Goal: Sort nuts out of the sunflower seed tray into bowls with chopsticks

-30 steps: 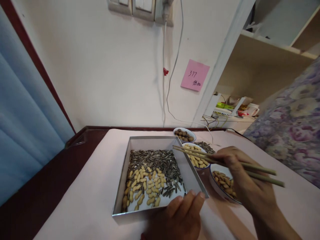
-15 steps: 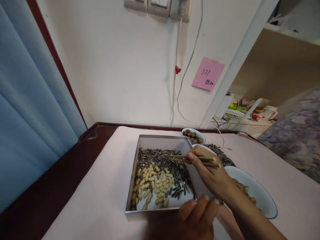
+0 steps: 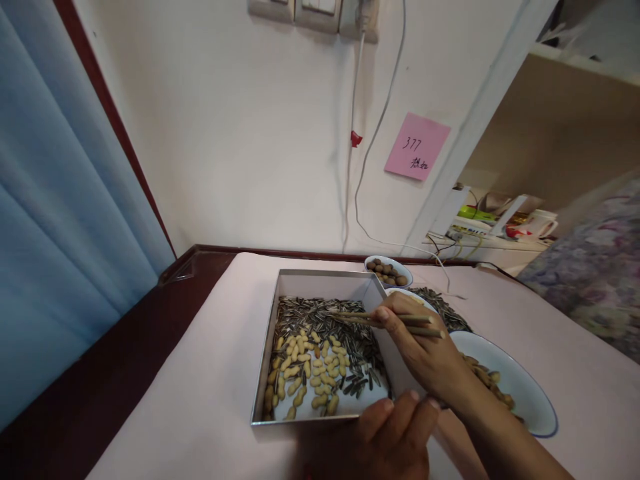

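Note:
My right hand (image 3: 420, 340) is closed around a pair of wooden chopsticks (image 3: 373, 320). Their tips reach into an open square box (image 3: 257, 380) and touch the striped sunflower seeds (image 3: 305, 312) at its back; whether a seed is pinched cannot be made out. Unshelled peanuts (image 3: 325, 370) lie in the front and left of the box, with a few seeds among them. At the box's front right corner is my left hand (image 3: 395, 440), its bent fingers gripping the edge; the thumb is hidden.
Behind the box stands a small bowl of round brown nuts (image 3: 387, 272). A second bowl is partly covered by my right hand. More sunflower seeds (image 3: 445, 310) lie on the cloth (image 3: 190, 373). A large white bowl (image 3: 535, 407) with peanuts sits under my right forearm. A cable (image 3: 400, 245) trails onto the table.
The chopstick tips have drawn a little closer together over the sunflower seeds. My left hand and the box stay in place.

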`<state>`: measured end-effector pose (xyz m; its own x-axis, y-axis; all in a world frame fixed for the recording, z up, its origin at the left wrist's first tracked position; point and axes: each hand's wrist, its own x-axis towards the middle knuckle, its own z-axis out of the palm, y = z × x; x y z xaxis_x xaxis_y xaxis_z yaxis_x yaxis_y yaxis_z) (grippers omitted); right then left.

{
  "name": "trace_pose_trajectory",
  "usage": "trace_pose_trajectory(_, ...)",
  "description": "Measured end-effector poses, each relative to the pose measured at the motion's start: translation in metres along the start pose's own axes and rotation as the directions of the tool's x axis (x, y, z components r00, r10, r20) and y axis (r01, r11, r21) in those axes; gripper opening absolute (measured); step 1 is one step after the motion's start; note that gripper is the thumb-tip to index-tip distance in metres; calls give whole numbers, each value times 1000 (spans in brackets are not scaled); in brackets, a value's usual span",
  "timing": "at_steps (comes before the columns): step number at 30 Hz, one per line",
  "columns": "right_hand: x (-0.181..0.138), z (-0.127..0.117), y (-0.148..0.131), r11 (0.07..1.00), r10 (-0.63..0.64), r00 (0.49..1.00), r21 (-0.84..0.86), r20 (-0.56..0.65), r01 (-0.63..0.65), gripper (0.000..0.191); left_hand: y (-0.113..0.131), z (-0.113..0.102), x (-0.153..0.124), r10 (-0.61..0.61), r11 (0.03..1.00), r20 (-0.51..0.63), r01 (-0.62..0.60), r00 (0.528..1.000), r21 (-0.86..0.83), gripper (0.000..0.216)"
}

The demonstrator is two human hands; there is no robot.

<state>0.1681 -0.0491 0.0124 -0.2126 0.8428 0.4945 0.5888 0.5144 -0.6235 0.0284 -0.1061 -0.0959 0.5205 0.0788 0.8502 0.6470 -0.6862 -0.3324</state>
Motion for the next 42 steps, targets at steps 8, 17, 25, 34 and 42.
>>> trace_pose_trajectory(8, -30, -40, -11, 999, -52, 983, -20, -174, 50, 27, -6, -7, 4, 37, 999, 48, -36, 998, -12, 15)
trace_pose_trajectory(17, -59, -108, 7, 952, 25, 776, -222, -630, -211, 33, -3, -7, 2, 16, 998, 78, -11, 997, -59, 15)
trace_pose_trajectory(25, -62, -108, 11, 976, 55, 788, -134, -613, -172, 31, -2, -5, 2, 8, 998, 53, -5, 999, -69, 15)
trace_pose_trajectory(34, 0, -51, -30, 1000, -10, 992, 25, -127, 14, 32, -3, -13, 6, 11, 1000, 148, -9, 989, -15, 15)
trace_pose_trajectory(42, 21, -9, -7, 1000, 12, 997, 21, 70, -14, 38, -2, -12, 8, -15, 1000, 108, 17, 994, -15, 18)
